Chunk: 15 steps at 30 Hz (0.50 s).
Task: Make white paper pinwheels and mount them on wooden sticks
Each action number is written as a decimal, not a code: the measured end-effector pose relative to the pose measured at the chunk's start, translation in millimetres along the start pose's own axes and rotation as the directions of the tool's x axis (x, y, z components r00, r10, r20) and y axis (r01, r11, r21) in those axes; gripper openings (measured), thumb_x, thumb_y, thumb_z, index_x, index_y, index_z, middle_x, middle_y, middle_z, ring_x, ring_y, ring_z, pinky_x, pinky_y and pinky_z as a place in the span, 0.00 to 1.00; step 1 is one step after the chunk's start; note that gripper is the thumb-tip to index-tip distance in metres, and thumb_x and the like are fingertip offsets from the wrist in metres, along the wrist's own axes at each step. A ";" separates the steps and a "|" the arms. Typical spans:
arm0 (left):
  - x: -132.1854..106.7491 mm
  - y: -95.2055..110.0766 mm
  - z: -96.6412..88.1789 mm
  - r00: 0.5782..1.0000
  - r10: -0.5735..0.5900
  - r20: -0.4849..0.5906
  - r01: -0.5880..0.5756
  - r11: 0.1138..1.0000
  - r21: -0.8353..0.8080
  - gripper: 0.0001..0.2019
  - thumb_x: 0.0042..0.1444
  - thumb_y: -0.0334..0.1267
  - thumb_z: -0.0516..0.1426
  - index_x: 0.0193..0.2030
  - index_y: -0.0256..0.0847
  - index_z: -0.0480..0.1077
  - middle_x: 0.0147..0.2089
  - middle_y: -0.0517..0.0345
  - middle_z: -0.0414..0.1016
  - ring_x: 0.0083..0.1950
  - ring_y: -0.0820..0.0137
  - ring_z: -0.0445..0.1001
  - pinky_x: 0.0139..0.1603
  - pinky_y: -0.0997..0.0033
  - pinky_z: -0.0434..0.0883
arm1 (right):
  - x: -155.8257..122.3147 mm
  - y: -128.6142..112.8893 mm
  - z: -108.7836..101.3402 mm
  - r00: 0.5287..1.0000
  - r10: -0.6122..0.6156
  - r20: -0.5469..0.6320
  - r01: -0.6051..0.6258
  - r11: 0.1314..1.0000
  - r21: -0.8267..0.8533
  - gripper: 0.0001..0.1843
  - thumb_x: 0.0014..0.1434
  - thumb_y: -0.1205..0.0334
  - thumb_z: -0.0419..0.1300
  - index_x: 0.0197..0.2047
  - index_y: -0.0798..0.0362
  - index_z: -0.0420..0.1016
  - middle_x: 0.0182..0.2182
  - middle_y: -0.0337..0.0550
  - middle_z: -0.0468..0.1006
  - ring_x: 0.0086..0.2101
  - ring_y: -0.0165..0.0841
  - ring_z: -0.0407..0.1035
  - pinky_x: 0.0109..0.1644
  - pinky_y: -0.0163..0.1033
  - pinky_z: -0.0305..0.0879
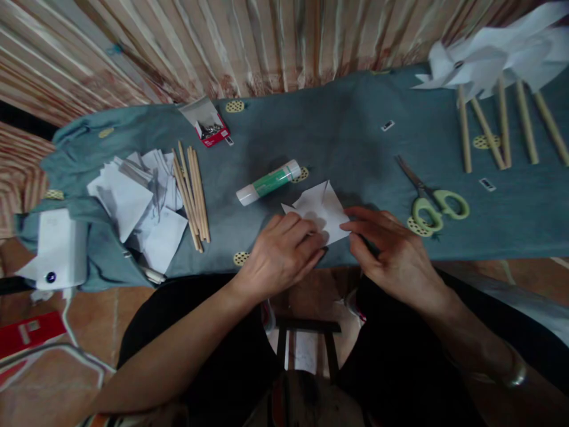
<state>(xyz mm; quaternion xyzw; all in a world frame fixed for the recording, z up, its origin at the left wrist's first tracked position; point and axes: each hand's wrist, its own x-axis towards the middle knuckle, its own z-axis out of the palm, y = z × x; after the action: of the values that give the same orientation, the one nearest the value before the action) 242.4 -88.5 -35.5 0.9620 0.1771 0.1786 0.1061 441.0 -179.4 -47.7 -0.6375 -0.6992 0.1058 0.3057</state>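
A small white sheet of paper [326, 213] with folded or cut corners lies near the front edge of the table. My left hand [287, 252] rests on its lower left side, fingers curled against it and partly hiding it. At the right edge of the paper, my right hand [389, 252] holds it with the fingertips, the thumb lower down. Just beyond the left hand lies a capped glue stick [269, 182] with a green label. Scissors [431, 198] with light green handles lie open to the right of my right hand.
White paper pieces [128, 198] are heaped at the left, beside several wooden sticks [193, 193]. An open red box [211, 127] holds small metal pins. Paper pinwheels [498, 59] on sticks lie far right. A white device [60, 249] with a cable sits on the left edge.
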 end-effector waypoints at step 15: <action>-2.5 7.4 7.6 0.997 0.043 0.059 -0.049 0.994 0.093 0.10 0.65 0.33 0.51 0.36 0.34 0.72 0.34 0.54 0.75 0.34 0.69 0.73 0.34 0.68 0.71 | -0.3 3.5 -10.3 0.989 0.027 0.147 -0.043 0.993 0.108 0.16 0.56 0.68 0.59 0.48 0.50 0.75 0.57 0.51 0.73 0.54 0.45 0.70 0.57 0.57 0.67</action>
<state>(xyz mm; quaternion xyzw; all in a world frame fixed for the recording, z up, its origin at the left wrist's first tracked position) 245.4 -97.3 -41.2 0.9745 0.1600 0.1450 0.0615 449.7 -181.6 -41.5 -0.6223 -0.7015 0.1957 0.2870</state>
